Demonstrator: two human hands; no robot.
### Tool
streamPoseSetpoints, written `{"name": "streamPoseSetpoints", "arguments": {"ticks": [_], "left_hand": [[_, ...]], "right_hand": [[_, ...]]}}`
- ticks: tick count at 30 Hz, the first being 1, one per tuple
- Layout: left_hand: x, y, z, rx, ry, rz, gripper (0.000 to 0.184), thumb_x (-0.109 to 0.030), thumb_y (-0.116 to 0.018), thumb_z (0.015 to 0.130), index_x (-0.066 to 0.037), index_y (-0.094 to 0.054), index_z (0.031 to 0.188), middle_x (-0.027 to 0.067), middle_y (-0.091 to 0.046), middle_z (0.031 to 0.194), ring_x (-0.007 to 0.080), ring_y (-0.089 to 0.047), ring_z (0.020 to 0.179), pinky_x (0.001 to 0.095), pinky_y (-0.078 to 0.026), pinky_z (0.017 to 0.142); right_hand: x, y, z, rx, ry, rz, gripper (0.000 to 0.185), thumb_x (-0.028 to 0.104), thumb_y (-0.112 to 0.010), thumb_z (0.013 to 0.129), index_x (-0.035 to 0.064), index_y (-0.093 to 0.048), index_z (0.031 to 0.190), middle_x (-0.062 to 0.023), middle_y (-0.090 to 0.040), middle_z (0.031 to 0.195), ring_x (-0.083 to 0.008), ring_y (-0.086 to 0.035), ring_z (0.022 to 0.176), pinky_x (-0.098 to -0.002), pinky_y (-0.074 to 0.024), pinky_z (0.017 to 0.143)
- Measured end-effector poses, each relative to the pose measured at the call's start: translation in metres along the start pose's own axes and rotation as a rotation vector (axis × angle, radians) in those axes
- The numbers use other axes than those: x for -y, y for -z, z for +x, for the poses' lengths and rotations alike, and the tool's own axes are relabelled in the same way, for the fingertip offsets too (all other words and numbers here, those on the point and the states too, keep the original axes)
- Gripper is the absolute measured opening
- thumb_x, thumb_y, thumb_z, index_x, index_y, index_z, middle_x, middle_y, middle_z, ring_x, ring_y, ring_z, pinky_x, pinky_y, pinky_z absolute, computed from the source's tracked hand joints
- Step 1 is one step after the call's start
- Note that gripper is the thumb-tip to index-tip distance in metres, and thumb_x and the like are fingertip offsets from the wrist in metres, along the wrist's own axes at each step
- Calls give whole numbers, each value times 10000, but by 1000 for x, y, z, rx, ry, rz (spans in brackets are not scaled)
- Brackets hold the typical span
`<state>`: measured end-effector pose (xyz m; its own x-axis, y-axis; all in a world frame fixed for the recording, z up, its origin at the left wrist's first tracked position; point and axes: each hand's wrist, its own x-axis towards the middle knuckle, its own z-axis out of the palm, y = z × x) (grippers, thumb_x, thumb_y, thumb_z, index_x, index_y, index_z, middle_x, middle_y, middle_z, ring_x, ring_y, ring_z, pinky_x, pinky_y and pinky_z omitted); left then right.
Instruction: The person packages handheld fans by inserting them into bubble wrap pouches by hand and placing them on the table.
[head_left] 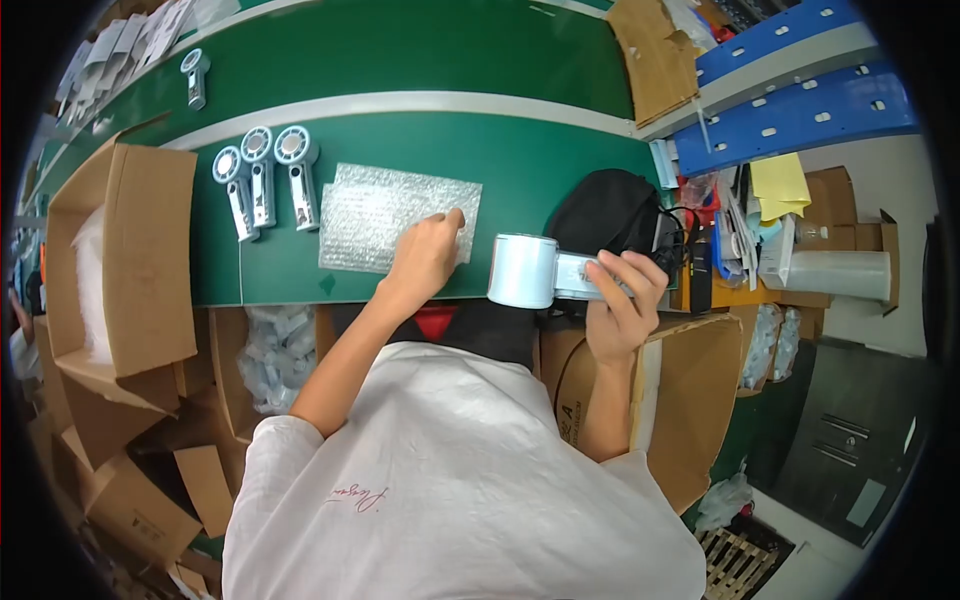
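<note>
Two hands are meeting the near side of a green bench [520,145], where our right hand [628,300] is closing its fingers around the handle of a pale blue fan [524,270] at the edge. Our left hand [425,252] is curling mostly closed over the bubble wrap [370,215]; we cannot tell whether it is pinching a sheet. The fan's bulky head is jutting sideways from our grip, so a loosening hold on the smooth casing could be sending it off the edge. Overlapping sheets could be clinging or sliding together if our fingers are catching both. A wide leftward sweep could be knocking three fans [301,180] grouped beyond the wrap. The drum-shaped head is showing a satiny surface; the wrap is glinting, crinkled and dimpled, while a cardboard box [155,260] is presenting matte brown flaps and creased edges.
</note>
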<state>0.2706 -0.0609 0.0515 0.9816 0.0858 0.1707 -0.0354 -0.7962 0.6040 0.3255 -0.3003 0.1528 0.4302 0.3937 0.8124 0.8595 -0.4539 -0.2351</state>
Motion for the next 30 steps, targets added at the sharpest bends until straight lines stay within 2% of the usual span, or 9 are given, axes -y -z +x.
{"name": "streamPoseSetpoints", "arguments": {"ticks": [4,7,9,14,19,21,24,27,30], "left_hand": [[5,10,-2,137,199,-343,356,36,-697,781,-15,-597,1119,103,-636,779,184,-582,623,299,-495,626],[15,9,-5,111,287,-471,384,43,-692,790,-2,-595,1159,97,-650,794,167,-602,652,292,-503,627],[22,9,-7,92,358,-608,412,50,-687,798,11,-593,1198,92,-664,809,151,-623,681,285,-512,628],[27,18,-7,-115,482,-1023,396,47,-686,835,8,-601,1219,49,-656,800,92,-612,736,220,-505,659],[23,23,-5,-345,659,-1256,379,59,-672,837,0,-607,1206,48,-643,790,101,-610,733,200,-501,678],[12,22,0,-433,583,-1174,348,70,-659,837,-5,-624,1175,53,-644,785,101,-608,729,209,-501,674],[-24,35,7,-371,321,-712,314,78,-625,812,3,-648,1116,79,-643,752,170,-628,694,275,-507,655],[-63,28,9,-357,88,-432,270,84,-646,782,-18,-661,1032,64,-640,798,171,-592,673,283,-483,630],[-77,40,7,-435,-116,-354,222,94,-641,781,-12,-642,976,72,-619,827,205,-577,693,301,-470,629]], "right_hand": [[2,2,0,64,-61,53,416,-115,-688,714,88,-725,1075,-16,-693,1086,-222,-605,988,-345,-509,867],[1,-26,-15,121,-224,232,421,-91,-711,717,70,-710,1106,-47,-691,1101,-241,-618,971,-346,-515,864],[4,-51,-35,229,-520,489,414,-38,-719,753,51,-682,1155,-96,-686,1104,-273,-631,939,-357,-510,860],[7,-83,-65,483,-688,573,423,21,-709,796,24,-642,1214,-144,-681,1079,-291,-642,899,-359,-506,827],[-1,-83,-48,581,-553,521,417,65,-687,842,12,-619,1250,-160,-680,1041,-289,-643,859,-367,-499,773],[2,-77,-37,665,-554,494,435,63,-689,841,8,-611,1265,-158,-684,1040,-277,-642,850,-364,-498,766],[14,-62,-11,906,-578,339,489,57,-697,837,-5,-589,1310,-153,-696,1040,-242,-638,824,-356,-495,744],[33,-43,26,960,-384,157,492,82,-672,864,25,-576,1342,-165,-697,992,-312,-629,717,-390,-491,663],[28,-26,38,789,-764,261,478,103,-640,896,-26,-544,1346,-194,-699,879,-274,-595,567,-359,-458,524]]}}
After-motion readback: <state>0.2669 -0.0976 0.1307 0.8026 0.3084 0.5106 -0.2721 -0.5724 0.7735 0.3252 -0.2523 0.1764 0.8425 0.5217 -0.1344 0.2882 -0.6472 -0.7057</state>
